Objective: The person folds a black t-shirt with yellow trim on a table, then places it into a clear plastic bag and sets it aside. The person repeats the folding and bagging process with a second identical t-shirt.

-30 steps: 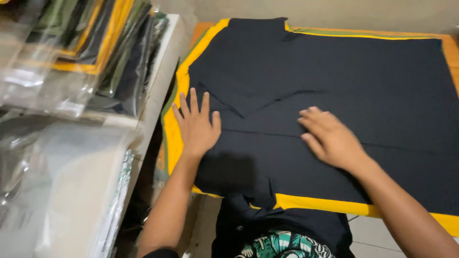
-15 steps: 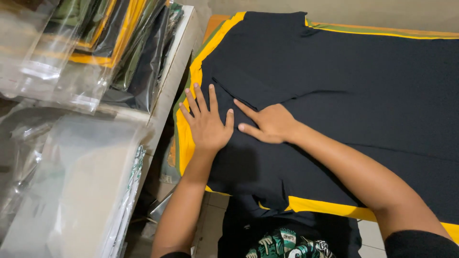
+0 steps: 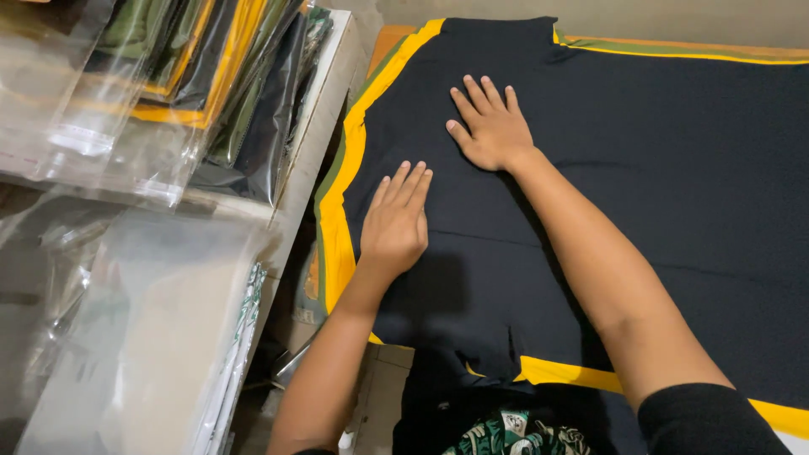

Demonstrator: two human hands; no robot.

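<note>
A: Entry. A black garment (image 3: 640,194) is being pressed flat on a yellow surface (image 3: 339,244), which is showing as a border along the left and near edges. The left hand (image 3: 394,226) is being laid palm down near the cloth's left edge, fingers straight and close together, nothing gripped. The right hand (image 3: 493,131) is being laid flat further up, fingers slightly spread, also holding nothing.

B: Risks being noted?

A: Two, as judgement only. A fold is being seen running across the cloth just below the left hand; if the palms are being slid unevenly, a crease may be pushed in rather than out. Also, the near edge is being left hanging over the front of the surface toward the person's patterned shirt (image 3: 506,434); the weight of that overhang may be dragging the whole piece off square.

B: Condition of the cloth?

A: Plain, matte, dark, lying mostly smooth; faint seam lines are being seen on the right side. A thin green strip is being seen beside the yellow border at the left and far edges. What kind of garment it is cannot be told.

B: Surroundings?

A: Bagged garments (image 3: 194,84) in clear plastic are being stacked on a shelf to the left, with loose clear bags (image 3: 126,337) below, well apart from both hands.
</note>
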